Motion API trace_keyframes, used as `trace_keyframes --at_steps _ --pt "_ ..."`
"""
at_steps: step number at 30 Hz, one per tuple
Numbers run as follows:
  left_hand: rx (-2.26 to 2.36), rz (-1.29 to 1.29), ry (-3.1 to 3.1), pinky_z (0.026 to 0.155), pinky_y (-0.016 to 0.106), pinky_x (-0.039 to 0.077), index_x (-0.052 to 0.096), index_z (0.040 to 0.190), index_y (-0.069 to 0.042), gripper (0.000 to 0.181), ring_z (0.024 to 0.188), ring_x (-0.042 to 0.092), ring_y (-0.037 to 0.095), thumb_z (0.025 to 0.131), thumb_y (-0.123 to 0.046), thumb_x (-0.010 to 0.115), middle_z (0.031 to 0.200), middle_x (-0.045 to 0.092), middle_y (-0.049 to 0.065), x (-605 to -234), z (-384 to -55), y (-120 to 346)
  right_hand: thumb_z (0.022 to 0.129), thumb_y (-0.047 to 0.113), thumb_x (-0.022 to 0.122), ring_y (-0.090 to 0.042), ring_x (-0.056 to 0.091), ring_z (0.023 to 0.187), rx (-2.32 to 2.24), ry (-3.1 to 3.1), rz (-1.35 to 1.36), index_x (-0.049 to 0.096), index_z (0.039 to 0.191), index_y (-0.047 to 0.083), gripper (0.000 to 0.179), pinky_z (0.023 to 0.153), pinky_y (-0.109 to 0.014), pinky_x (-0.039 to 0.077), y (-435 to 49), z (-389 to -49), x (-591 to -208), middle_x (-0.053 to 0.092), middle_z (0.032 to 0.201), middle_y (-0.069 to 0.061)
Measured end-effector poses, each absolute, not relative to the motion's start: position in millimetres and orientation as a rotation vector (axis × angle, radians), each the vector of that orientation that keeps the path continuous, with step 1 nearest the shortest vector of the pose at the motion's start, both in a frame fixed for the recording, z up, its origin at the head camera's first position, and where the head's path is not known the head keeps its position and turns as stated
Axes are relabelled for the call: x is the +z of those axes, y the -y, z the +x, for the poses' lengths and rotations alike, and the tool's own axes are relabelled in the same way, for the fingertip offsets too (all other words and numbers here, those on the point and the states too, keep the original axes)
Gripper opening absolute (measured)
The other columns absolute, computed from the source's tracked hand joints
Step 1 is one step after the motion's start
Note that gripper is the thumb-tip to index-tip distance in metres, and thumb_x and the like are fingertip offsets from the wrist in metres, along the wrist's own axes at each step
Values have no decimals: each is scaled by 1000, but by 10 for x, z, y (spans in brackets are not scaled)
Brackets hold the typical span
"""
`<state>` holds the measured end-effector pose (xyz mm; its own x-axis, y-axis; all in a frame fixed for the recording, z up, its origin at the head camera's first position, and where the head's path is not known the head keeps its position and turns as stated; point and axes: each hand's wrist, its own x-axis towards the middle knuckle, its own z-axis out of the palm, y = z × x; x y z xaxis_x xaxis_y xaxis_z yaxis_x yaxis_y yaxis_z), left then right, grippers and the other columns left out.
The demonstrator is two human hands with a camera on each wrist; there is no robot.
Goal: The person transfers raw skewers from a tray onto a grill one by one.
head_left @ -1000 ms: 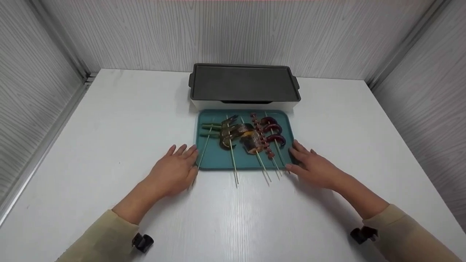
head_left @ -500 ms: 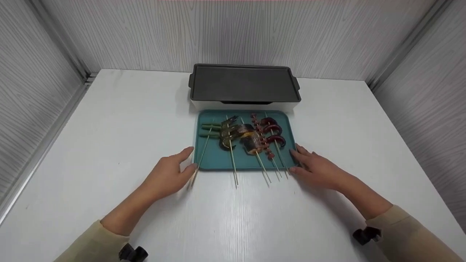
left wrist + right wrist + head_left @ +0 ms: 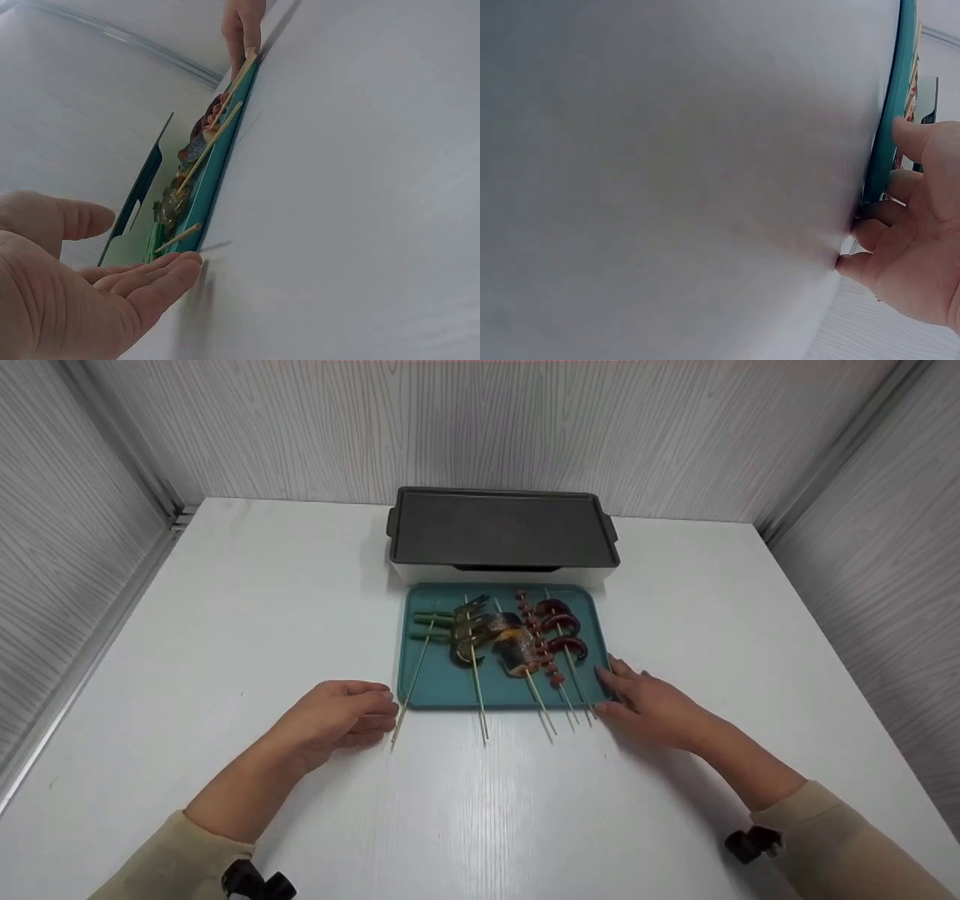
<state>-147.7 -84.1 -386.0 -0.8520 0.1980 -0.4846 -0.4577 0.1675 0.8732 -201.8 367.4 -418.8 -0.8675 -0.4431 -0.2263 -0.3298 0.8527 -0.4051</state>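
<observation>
Your left hand point(image 3: 341, 720), fingers extended and thumb apart, holds nothing beside the thin skewer point(image 3: 414, 679) at the lower left corner of the round-cornered teal tray point(image 3: 446, 690), frame centre. Your right hand point(image 3: 654, 710) touches its lower right corner, fingers relaxed. White table point(image 3: 480, 817) flanks both sides.

I work at a white table point(image 3: 480, 810) in a booth, wood-grain panels point(image 3: 495, 427) enclosing it on three sides.

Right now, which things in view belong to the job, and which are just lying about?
In the job:
- tray
- skewers on it
- right hand, touching the tray
- left hand, beside it

Apparently just around:
- griddle, untouched behind the tray, perhaps needed
- table
- back wall
</observation>
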Motion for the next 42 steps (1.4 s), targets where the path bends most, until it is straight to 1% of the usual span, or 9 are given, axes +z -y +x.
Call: trace_keyframes --at_steps 4,8,11,17,22,26,34,42 --pt "1764 -274 -1861 100 41 58 40 155 13 60 119 71 30 108 -18 60 139 65 27 -3904 -1497 838 110 49 54 -57 31 150 -509 -2724 -585 36 164 1 74 121 -66 26 -3680 -2025 -4205 27 169 -27" --pt "1799 -309 -1771 97 40 59 46 149 12 53 109 75 27 106 -15 62 126 72 20 -3949 -1525 849 110 49 54 -56 31 150 -509 -2729 -609 36 163 0 74 122 -66 25 -3690 -2029 -4215 28 168 -28" --pt "1805 -317 -1731 96 40 60 51 144 12 48 105 76 25 105 -13 63 118 75 16 -3973 -1537 852 111 48 54 -54 31 151 -521 -2725 -625 36 163 0 74 123 -66 24 -3695 -2029 -4218 27 168 -29" --pt "1827 -311 -1690 90 35 62 53 142 14 45 96 78 21 105 -7 65 110 78 15 -3996 -1531 837 110 50 54 -54 30 151 -528 -2720 -615 35 164 1 75 122 -66 24 -3680 -2023 -4197 26 169 -29" --pt "1838 -318 -1692 90 34 62 50 146 14 49 97 77 20 104 -5 66 114 76 18 -3995 -1537 808 110 52 53 -50 28 154 -528 -2720 -609 35 164 2 76 123 -65 23 -3675 -2028 -4216 26 169 -28" --pt "1832 -308 -1716 90 33 62 51 146 14 50 97 77 19 104 -5 67 116 76 18 -3982 -1561 780 110 51 53 -47 28 155 -526 -2724 -608 35 164 2 75 123 -65 23 -3684 -2025 -4216 26 169 -27" --pt "1827 -277 -1755 90 32 61 54 146 12 46 96 77 17 104 -4 66 119 74 19 -3942 -1571 760 110 48 54 -51 27 154 -544 -2710 -592 35 164 1 74 122 -67 24 -3681 -2025 -4188 25 169 -28" --pt "1862 -258 -1751 89 33 62 55 144 13 46 90 77 17 103 -2 68 114 76 18 -3834 -1514 753 111 48 53 -47 29 154 -521 -2717 -627 35 163 -1 74 124 -65 22 -3692 -2038 -4214 26 169 -29"
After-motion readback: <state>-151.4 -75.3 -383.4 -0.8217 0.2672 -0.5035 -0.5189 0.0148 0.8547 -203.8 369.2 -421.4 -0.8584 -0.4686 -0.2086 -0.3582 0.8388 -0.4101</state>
